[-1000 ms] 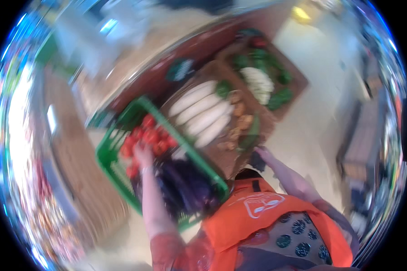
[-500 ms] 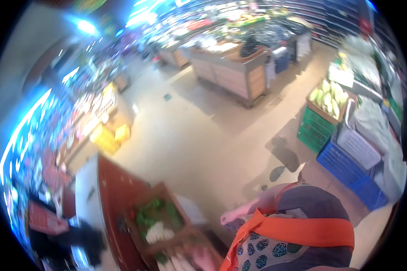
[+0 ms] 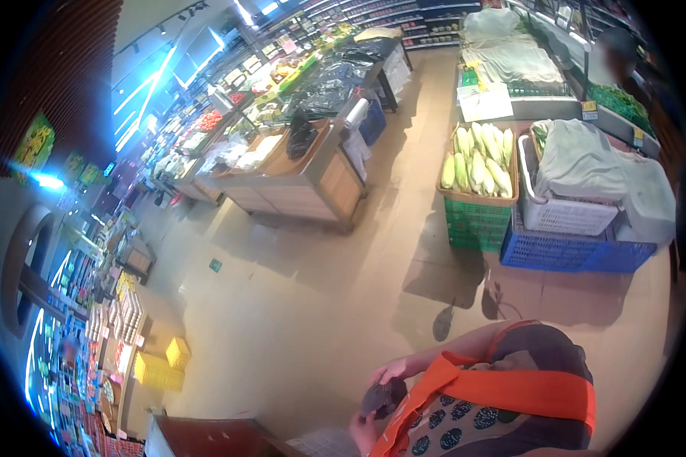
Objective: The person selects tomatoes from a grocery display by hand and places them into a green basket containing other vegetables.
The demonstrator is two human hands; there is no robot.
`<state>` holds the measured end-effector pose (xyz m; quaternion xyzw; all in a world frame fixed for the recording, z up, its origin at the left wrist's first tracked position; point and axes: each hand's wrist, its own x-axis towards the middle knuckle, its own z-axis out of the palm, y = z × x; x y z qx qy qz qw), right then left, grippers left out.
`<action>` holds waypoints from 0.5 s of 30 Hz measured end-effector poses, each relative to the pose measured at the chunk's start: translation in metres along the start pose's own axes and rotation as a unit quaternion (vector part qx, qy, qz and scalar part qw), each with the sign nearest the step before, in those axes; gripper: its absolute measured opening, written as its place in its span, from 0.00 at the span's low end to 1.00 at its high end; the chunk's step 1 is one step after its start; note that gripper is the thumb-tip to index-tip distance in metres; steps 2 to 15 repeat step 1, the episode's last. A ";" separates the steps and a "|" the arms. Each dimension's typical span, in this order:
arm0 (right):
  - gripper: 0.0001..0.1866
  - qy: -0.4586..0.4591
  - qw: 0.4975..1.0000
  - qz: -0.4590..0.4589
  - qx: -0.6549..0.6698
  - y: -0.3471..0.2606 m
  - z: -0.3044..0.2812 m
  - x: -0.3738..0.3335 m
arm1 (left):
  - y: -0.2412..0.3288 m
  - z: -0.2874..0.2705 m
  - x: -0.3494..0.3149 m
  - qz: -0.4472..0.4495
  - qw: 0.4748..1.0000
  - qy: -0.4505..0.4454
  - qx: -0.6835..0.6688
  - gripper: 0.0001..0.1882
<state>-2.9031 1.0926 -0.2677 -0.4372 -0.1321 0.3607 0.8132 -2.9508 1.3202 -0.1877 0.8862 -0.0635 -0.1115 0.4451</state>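
Both my hands are close together in front of my orange apron strap (image 3: 518, 392). Between them is a dark, greyish-purple, roundish thing (image 3: 381, 398), its kind not clear. My right hand (image 3: 389, 371) reaches in from the upper side, its fingers closed on the far edge of the thing. From below, my left hand (image 3: 363, 428) grips the near edge, thumb and fingers bent against it. The strap and lower rim hide part of the left hand and its forearm.
A reddish-brown counter top (image 3: 213, 438) stands below left of my hands. Ahead is a wooden produce stand (image 3: 290, 196). Corn ears (image 3: 478, 161) fill a basket on a green crate (image 3: 476, 223), beside blue crates (image 3: 552, 250). Yellow crates (image 3: 158, 371) stand left. A person (image 3: 616, 57) is at far right.
My view has swung right and up, and the box of leafy greens and white vegetables has left it. My left hand has come up from over that box to the dark thing.
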 end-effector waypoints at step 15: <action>0.25 0.036 0.999 -0.008 0.020 0.029 -0.004 -0.014 | 0.032 0.009 0.021 -0.013 0.997 -0.027 -0.069 0.07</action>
